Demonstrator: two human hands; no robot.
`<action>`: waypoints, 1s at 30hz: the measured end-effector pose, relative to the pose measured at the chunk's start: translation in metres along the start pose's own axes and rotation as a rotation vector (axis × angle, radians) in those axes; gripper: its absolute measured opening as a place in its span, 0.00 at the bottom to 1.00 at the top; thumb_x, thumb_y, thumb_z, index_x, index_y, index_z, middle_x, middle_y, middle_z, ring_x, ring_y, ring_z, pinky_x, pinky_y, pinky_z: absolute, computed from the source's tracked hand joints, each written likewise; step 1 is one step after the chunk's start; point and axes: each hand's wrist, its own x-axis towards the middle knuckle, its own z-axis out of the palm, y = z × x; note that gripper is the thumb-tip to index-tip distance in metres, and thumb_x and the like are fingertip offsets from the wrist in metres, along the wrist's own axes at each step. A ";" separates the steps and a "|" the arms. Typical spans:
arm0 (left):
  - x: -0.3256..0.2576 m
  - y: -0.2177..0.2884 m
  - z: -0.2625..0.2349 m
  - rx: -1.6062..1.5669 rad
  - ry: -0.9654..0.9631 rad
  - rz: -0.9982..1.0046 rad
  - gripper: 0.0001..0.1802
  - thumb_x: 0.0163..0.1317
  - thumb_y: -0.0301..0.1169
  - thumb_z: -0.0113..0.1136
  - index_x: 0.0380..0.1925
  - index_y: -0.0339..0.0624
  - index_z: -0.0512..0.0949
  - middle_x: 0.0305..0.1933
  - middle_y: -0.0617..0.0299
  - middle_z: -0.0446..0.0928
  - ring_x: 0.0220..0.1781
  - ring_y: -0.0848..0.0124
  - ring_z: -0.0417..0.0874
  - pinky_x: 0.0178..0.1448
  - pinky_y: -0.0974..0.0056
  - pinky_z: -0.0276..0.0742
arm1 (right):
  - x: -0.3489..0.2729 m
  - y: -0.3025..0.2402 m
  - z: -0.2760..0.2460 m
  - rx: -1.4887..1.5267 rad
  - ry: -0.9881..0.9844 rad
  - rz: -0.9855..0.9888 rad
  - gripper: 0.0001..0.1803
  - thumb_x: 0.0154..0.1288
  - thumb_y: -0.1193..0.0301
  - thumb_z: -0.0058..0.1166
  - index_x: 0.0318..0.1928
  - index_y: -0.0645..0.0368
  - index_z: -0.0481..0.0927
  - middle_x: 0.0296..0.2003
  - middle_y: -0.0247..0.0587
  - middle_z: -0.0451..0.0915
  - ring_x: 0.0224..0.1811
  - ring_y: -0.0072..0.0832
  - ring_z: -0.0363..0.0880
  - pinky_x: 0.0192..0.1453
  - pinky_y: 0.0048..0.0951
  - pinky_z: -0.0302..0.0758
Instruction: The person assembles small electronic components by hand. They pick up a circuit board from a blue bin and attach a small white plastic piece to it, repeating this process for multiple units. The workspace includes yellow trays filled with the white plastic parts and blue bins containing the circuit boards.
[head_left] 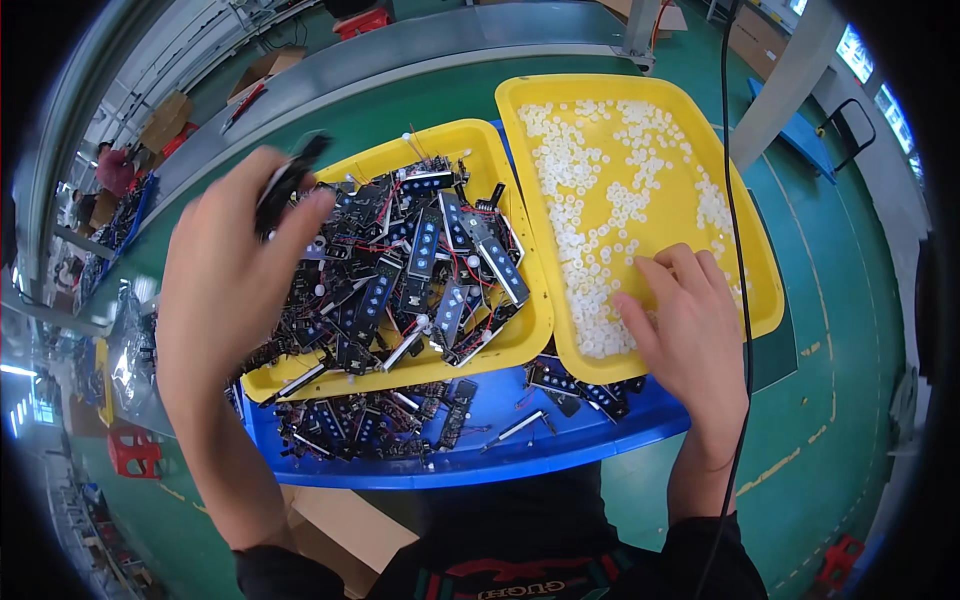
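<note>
My left hand (225,265) is raised over the left side of a yellow tray (535,300), its fingers closed on a black circuit board (288,185) that is smeared by motion. Heaped in that tray are several similar black boards (422,242) with blue-lit-looking squares, thin red wires and small white round parts. My right hand (690,315) is over a second yellow tray (765,300), thumb and forefinger apart and tips close to small white plastic rings (600,325). Nothing shows between those fingers; what lies under the palm is hidden.
Both trays rest on a large blue bin (560,455) that holds more boards. A black cable (735,200) hangs down past my right hand. Beyond the trays runs a grey bench (420,62). A red stool (133,450) stands at left, a blue cart (800,135) at far right.
</note>
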 end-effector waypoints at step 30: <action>-0.104 0.058 0.125 -0.005 -0.448 0.334 0.20 0.51 0.30 0.68 0.44 0.37 0.77 0.43 0.53 0.77 0.38 0.56 0.82 0.39 0.58 0.80 | 0.008 0.007 0.007 0.064 -0.125 -0.092 0.05 0.49 0.76 0.58 0.28 0.59 0.76 0.28 0.39 0.73 0.35 0.38 0.74 0.40 0.37 0.73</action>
